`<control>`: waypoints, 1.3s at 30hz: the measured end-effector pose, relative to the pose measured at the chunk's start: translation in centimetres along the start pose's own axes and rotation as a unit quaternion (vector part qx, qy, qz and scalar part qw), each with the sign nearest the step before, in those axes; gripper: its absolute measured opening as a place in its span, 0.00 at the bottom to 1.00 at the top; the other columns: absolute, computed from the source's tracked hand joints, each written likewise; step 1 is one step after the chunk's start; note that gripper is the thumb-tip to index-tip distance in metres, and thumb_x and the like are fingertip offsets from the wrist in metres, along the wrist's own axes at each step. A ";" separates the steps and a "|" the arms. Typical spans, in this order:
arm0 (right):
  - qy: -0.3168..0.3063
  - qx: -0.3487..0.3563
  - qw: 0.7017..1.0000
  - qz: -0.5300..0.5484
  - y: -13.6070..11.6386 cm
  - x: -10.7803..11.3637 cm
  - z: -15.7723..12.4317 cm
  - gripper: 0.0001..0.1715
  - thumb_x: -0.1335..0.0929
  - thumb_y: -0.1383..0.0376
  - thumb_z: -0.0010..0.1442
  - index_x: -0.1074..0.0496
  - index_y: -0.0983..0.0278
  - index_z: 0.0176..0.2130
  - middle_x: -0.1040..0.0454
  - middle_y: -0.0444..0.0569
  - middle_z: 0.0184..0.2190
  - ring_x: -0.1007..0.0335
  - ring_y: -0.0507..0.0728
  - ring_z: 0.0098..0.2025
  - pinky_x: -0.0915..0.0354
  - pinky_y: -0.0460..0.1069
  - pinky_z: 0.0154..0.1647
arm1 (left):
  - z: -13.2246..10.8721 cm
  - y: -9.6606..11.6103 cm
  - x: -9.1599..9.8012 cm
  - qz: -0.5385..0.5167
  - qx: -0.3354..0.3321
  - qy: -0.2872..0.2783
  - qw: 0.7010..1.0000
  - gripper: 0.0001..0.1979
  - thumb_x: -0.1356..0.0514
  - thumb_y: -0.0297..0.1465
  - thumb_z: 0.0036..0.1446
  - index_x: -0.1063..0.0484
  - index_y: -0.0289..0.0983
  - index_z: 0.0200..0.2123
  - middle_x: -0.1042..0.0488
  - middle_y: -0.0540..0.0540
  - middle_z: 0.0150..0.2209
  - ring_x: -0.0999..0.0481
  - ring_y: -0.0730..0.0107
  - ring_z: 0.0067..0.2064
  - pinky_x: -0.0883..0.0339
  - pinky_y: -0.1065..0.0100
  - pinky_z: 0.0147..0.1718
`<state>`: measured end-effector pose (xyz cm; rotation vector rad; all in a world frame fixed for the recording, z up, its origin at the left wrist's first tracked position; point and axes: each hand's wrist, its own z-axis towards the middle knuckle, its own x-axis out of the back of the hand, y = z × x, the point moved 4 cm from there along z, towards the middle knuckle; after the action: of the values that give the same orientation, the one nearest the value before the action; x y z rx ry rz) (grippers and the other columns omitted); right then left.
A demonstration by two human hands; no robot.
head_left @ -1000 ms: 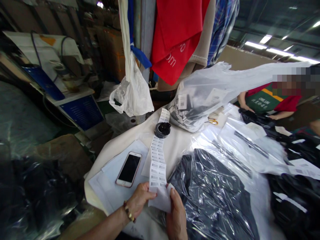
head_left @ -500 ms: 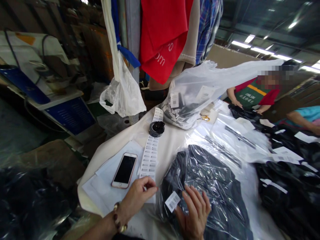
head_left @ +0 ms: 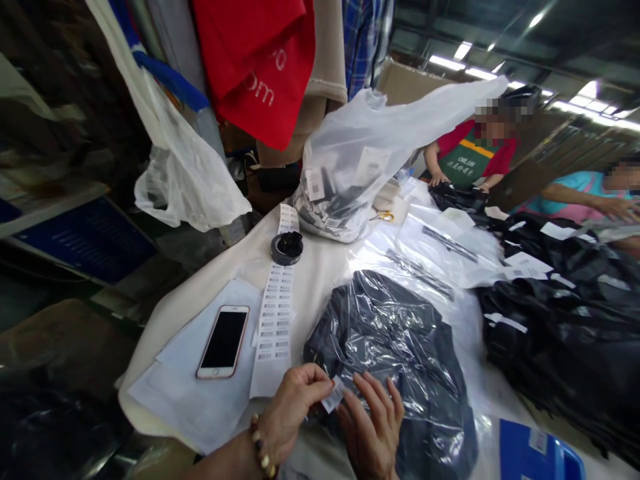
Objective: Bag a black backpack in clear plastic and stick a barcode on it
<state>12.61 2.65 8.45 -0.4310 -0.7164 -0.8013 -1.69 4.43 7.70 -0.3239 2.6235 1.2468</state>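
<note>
My left hand (head_left: pixel 293 417) pinches a small white barcode label (head_left: pixel 333 395) between thumb and fingers, just over a dark garment sealed in clear plastic (head_left: pixel 390 353). My right hand (head_left: pixel 373 427) rests beside the label, its fingers spread on that plastic. A strip of barcode stickers (head_left: pixel 273 320) runs up the white-covered table (head_left: pixel 320 280) to a black roll (head_left: pixel 287 248). Left of my left hand lies a smartphone (head_left: pixel 223 341) on white paper sheets (head_left: pixel 185 393).
A clear bag of tagged items (head_left: pixel 340 193) and yellow-handled scissors (head_left: pixel 384 216) stand behind. Black plastic-wrapped garments (head_left: pixel 560 313) are heaped at right, near a person in a green apron (head_left: pixel 473 160) and another in a teal shirt (head_left: pixel 580 197). Clothes hang overhead.
The view has swung left. The label, lying on the plastic half a second ago, is now pinched in my left hand. My right hand has moved closer to it.
</note>
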 end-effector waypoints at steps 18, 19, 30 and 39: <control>-0.076 -0.334 0.888 0.306 11.0 2.8 -3.7 0.08 0.33 0.64 0.57 0.26 0.60 0.38 0.23 0.46 0.32 0.26 0.53 0.34 0.30 0.44 0.35 | 5.5 2.7 -7.6 0.209 -0.070 0.007 0.975 0.14 0.41 0.41 0.43 0.34 0.35 0.21 0.38 0.53 0.20 0.42 0.72 0.26 0.49 0.69 0.28; -0.096 -0.394 0.843 0.354 11.2 2.4 -3.4 0.08 0.33 0.61 0.57 0.25 0.60 0.36 0.23 0.46 0.31 0.26 0.53 0.33 0.31 0.43 0.34 | 5.7 3.0 -8.4 0.216 -0.077 0.004 0.973 0.14 0.41 0.41 0.43 0.33 0.35 0.21 0.38 0.53 0.21 0.42 0.72 0.26 0.49 0.69 0.28; -0.115 -0.557 0.623 0.537 10.9 -0.4 -3.4 0.17 0.32 0.52 0.53 0.27 0.64 0.28 0.28 0.44 0.23 0.33 0.52 0.28 0.36 0.44 0.30 | 7.0 2.2 -12.0 0.212 -0.070 -0.031 0.974 0.13 0.43 0.41 0.45 0.33 0.36 0.21 0.33 0.50 0.22 0.36 0.69 0.27 0.42 0.69 0.29; -0.142 -0.501 0.687 0.506 10.4 -0.5 -3.6 0.16 0.36 0.54 0.58 0.28 0.62 0.32 0.30 0.43 0.26 0.35 0.50 0.29 0.38 0.43 0.33 | 7.2 1.9 -11.1 0.226 -0.061 -0.030 0.972 0.13 0.43 0.40 0.45 0.33 0.35 0.22 0.33 0.50 0.21 0.37 0.71 0.26 0.43 0.69 0.28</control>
<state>21.84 7.30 4.74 -1.8068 -0.1356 0.0531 9.08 12.40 7.82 0.3112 2.6592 1.5228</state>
